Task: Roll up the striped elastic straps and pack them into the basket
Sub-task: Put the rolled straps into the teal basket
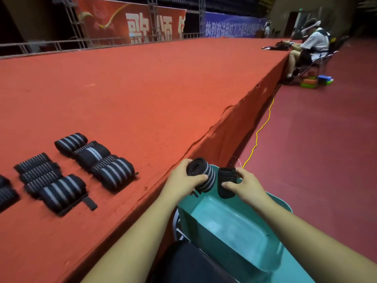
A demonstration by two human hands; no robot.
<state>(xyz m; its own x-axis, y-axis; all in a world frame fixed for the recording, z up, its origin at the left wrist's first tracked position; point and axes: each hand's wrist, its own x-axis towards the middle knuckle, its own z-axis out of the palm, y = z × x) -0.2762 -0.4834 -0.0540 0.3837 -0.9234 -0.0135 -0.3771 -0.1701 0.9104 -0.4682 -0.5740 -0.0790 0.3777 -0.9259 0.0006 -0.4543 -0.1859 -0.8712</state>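
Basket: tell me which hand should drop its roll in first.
Probably right. The right hand holds its dark roll low over the basket, inside the rim; the left hand holds its striped roll above the rim.

Both bare arms reached forward from the lower edge of the view, the left forearm (140,233) and the right forearm (310,231) angling in toward each other. The left grip (182,180) was curled round a striped roll (207,176), thumb laid across its near side. The right grip (247,185) pinched a dark roll (226,181), thumb on the front and fingers behind. The two grips were level, near each other but apart.
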